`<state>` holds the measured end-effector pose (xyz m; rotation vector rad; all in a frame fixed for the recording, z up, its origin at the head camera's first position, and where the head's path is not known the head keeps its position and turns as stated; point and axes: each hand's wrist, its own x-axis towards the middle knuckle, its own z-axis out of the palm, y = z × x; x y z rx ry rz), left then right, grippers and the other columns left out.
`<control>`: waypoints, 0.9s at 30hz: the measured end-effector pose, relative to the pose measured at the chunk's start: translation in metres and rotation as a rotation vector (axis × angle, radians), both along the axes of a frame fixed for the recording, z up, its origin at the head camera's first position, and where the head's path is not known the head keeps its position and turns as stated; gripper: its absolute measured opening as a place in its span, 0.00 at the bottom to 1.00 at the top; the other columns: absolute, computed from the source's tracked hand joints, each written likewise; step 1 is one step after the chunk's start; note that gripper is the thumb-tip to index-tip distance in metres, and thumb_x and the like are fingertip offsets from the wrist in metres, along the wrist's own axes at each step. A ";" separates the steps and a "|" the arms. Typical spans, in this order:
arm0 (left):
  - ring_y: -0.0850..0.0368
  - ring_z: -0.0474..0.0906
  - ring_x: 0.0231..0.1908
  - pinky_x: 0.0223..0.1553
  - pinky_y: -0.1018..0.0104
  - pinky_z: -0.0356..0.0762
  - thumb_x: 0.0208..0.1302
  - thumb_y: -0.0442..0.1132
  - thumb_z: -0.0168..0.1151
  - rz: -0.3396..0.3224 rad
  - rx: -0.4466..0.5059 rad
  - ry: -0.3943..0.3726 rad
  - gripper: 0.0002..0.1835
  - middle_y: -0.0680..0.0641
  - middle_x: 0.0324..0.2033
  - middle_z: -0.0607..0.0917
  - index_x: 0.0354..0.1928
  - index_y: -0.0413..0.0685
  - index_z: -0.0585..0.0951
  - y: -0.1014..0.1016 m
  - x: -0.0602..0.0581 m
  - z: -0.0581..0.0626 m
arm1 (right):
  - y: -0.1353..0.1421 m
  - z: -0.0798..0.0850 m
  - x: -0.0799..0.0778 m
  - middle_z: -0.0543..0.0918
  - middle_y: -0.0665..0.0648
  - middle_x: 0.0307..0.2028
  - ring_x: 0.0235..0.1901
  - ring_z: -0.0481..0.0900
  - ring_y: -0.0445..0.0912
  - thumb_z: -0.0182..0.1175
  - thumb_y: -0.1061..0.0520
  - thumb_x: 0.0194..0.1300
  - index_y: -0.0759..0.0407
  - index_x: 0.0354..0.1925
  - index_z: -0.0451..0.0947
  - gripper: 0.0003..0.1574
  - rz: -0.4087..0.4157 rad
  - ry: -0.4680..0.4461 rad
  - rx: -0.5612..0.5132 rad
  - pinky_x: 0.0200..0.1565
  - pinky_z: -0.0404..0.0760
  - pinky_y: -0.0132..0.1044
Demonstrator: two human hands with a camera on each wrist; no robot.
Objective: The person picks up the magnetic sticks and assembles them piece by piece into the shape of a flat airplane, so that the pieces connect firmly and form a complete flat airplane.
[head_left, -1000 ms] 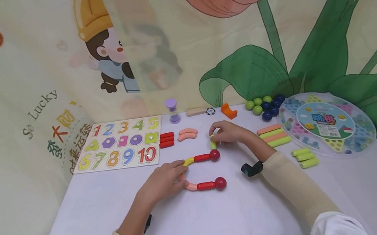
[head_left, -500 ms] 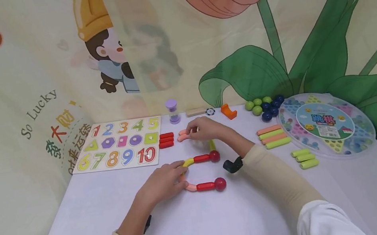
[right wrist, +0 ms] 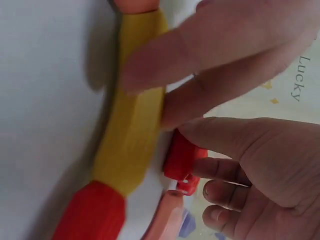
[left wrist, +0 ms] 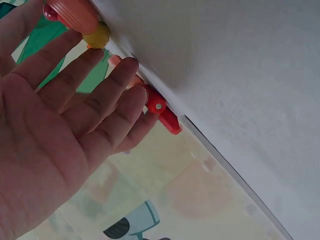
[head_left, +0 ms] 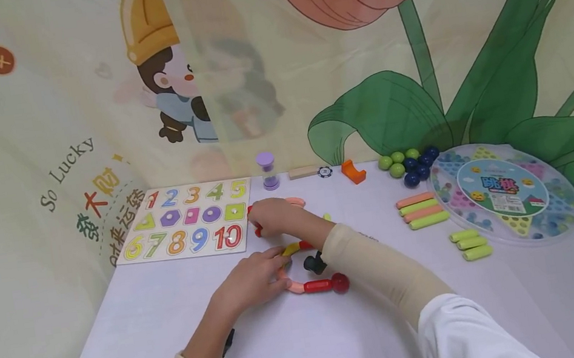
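Observation:
My left hand (head_left: 251,279) rests at the left bend of a chain of toy rods, its fairly straight fingers touching the yellow curved rod (right wrist: 132,115). Near its thumb is a pink curved rod (head_left: 295,286), joined to a red rod (head_left: 317,286) and a red ball (head_left: 340,283). Beyond the chain, my right hand (head_left: 276,217) pinches a red rod (right wrist: 179,156) between thumb and fingers, beside the number board. Another red rod (left wrist: 170,122) lies by it. The right forearm hides the chain's upper red ball and most of a light green rod (head_left: 327,217).
A number board (head_left: 183,221) lies left; a purple sand timer (head_left: 267,171) stands behind. Pink curved rods (head_left: 297,201) sit past my right hand. To the right are green balls (head_left: 397,170), blue balls (head_left: 412,178), straight rods (head_left: 427,219), short green rods (head_left: 477,252) and a round game box (head_left: 565,195).
My right hand has left the light green rod above the upper red ball, passed left over the pink curved rods and reached the red rods. My left hand stays at the chain.

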<state>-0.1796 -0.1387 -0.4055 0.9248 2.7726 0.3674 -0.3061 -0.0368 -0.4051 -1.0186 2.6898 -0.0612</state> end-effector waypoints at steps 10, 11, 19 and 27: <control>0.50 0.69 0.54 0.49 0.54 0.70 0.54 0.55 0.62 0.031 -0.019 -0.024 0.28 0.48 0.58 0.71 0.56 0.52 0.76 0.000 0.000 -0.003 | 0.065 0.018 0.027 0.76 0.51 0.27 0.27 0.74 0.46 0.59 0.53 0.59 0.50 0.52 0.69 0.22 -0.238 -0.228 -0.521 0.28 0.75 0.33; 0.50 0.69 0.54 0.49 0.54 0.70 0.53 0.56 0.62 0.039 -0.016 -0.026 0.28 0.48 0.58 0.70 0.56 0.52 0.76 0.001 0.000 -0.003 | 0.078 0.019 0.035 0.76 0.52 0.27 0.27 0.74 0.47 0.58 0.52 0.59 0.49 0.53 0.69 0.23 -0.279 -0.279 -0.591 0.28 0.76 0.35; 0.51 0.60 0.60 0.54 0.52 0.65 0.49 0.60 0.63 0.070 0.032 -0.052 0.38 0.49 0.62 0.64 0.62 0.55 0.68 0.008 0.001 0.002 | 0.177 -0.012 0.113 0.78 0.56 0.25 0.20 0.74 0.51 0.62 0.52 0.58 0.51 0.58 0.62 0.31 -0.495 -0.548 -0.762 0.25 0.76 0.39; 0.47 0.51 0.64 0.58 0.48 0.57 0.46 0.65 0.61 -0.010 -0.040 -0.039 0.47 0.49 0.66 0.58 0.67 0.56 0.59 0.037 -0.006 0.001 | 0.195 -0.038 0.171 0.79 0.59 0.25 0.19 0.77 0.52 0.63 0.51 0.56 0.52 0.63 0.55 0.41 -0.576 -0.742 -0.865 0.20 0.77 0.40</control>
